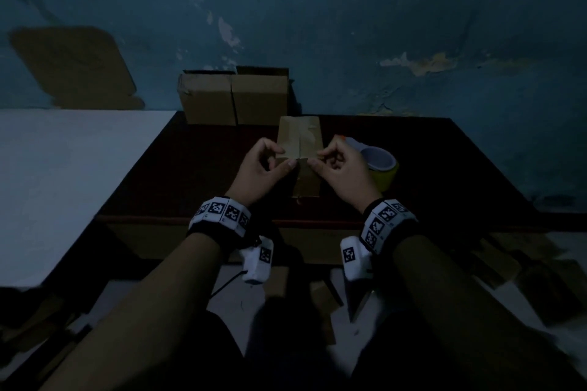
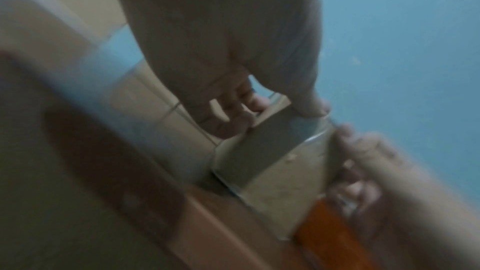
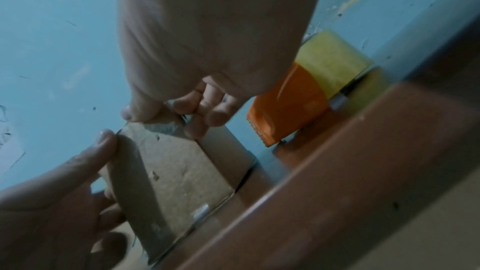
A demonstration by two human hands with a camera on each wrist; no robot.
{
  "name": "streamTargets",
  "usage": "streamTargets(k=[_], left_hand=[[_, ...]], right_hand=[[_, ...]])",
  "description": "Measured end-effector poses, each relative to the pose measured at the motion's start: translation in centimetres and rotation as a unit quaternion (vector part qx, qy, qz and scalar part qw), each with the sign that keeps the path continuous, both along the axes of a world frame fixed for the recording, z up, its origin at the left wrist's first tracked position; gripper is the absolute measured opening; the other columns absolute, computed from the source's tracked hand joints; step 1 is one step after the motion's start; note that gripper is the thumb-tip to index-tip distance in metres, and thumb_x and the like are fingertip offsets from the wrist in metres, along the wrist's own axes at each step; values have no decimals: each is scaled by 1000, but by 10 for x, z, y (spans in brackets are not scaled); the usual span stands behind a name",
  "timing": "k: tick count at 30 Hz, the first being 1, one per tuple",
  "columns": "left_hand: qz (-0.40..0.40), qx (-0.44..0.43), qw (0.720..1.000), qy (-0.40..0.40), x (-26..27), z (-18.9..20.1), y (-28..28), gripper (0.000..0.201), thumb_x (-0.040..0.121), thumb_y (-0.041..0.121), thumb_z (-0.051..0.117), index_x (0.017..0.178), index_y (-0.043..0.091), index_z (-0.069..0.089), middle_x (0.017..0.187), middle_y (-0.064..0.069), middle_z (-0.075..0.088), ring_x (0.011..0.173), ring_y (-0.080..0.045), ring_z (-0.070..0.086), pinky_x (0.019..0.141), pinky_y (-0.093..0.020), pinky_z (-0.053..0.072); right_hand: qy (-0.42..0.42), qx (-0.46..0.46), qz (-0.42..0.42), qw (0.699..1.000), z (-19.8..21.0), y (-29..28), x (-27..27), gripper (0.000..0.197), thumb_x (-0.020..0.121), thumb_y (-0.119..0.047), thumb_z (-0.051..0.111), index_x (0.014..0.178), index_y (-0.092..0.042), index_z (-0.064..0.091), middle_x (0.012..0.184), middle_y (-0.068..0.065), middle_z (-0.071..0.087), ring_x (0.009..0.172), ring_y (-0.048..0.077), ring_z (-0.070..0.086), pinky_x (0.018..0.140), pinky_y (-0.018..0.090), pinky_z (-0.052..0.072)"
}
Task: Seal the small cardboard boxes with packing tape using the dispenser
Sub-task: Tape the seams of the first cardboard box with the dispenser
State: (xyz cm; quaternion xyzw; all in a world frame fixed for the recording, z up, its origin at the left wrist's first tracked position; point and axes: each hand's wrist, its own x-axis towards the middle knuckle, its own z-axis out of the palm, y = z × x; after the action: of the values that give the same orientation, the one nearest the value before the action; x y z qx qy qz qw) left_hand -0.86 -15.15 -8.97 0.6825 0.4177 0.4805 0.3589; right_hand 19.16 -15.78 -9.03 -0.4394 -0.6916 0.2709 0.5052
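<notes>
My arms are bare, without sleeves. On each wrist I wear a black band [image 1: 219, 233] with white square tiles printed with black markers. Under each band hangs a white camera block [image 1: 258, 260], also with a marker; a thin black cable [image 1: 227, 284] leaves the left one.

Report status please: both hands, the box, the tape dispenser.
Left hand and right hand both pinch the near top edge of the small box. Tape dispenser lies idle on table, right of box. Two more boxes behind, nothing blocking.

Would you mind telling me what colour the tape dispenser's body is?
Orange, with a yellowish tape roll on it; the tape dispenser shows best in the right wrist view.
</notes>
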Motion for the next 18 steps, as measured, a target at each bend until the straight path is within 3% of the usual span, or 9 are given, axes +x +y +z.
streamTargets(k=[2,6,10,13,14,16,18], left_hand=[[5,-8,1000,-23,2,1,-4,21,88,19,67,99,9,52,78,-5,48,67,-5,49,60,-17,44],[28,-14,999,7,1,13,-7,26,91,30,63,97,6,55,85,2,59,70,-1,56,63,-19,46],[36,-21,995,96,1,28,2,28,88,28,68,97,9,50,82,5,56,55,8,53,53,-13,44],[22,-42,989,143,-3,37,6,24,88,25,67,100,12,51,84,2,59,63,-3,56,63,-25,48],[24,-49,985,164,-5,41,6,25,88,25,67,102,12,52,88,1,60,69,-10,58,66,-28,48],[47,-31,975,214,-9,46,8,25,83,33,67,99,19,55,98,-4,60,84,-18,59,72,-29,48],[78,27,961,264,-10,50,6,23,77,35,67,93,28,52,103,-6,57,95,-21,54,76,-28,43]], right_hand=[[-23,23,-14,999,-1,0,2,23,87,-26,70,83,-13,52,84,-6,53,77,5,53,70,20,45],[-59,48,-52,996,-1,2,0,25,92,-42,57,82,-20,55,96,-5,50,96,8,53,75,27,47],[-105,52,-44,992,9,-3,-3,33,96,-35,41,87,-12,63,114,1,53,112,13,50,92,25,37],[-162,38,-30,986,22,-7,0,19,91,-10,48,94,-11,66,131,4,52,127,12,40,103,21,25],[-190,43,-17,981,25,-7,1,22,86,-3,49,98,-12,65,133,5,53,129,12,39,107,23,24],[-273,73,-15,959,27,-6,1,35,81,-2,51,110,-20,61,132,0,54,127,17,44,107,35,31],[-338,98,-48,935,32,-8,-4,36,86,-12,56,118,-27,55,128,-6,56,119,17,50,100,38,36]])
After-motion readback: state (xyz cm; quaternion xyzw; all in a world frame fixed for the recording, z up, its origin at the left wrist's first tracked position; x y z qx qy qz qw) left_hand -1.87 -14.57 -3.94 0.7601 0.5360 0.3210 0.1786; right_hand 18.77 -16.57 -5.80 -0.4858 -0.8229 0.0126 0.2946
